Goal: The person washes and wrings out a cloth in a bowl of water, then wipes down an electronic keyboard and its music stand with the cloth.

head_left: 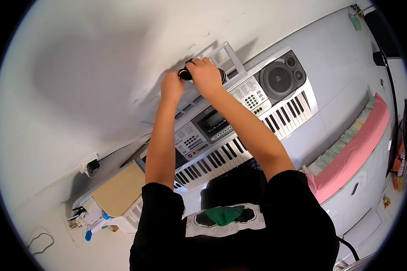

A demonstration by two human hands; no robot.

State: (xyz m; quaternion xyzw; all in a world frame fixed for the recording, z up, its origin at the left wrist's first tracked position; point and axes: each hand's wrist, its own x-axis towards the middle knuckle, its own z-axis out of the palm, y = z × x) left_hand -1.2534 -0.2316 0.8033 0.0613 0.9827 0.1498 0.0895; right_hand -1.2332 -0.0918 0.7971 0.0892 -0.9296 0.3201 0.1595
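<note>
Above the back of a silver electronic keyboard (189,138), my two hands are close together near the wall. My left hand (172,87) is closed at the left end of a black object with a yellow stripe (184,74). My right hand (205,77) wraps over the same object from above, and a dark part of it shows past the right side of this hand. My fingers cover most of it, so its kind cannot be made out. Just behind and beside my hands stands the keyboard's grey slatted music rest (233,58).
A white wall (90,40) rises behind the keyboard. A plug (92,167) with a cable sits at the wall on the left. Below it is a wood-topped cabinet (122,189) with small items beside it. A pink cloth (352,160) covers furniture on the right.
</note>
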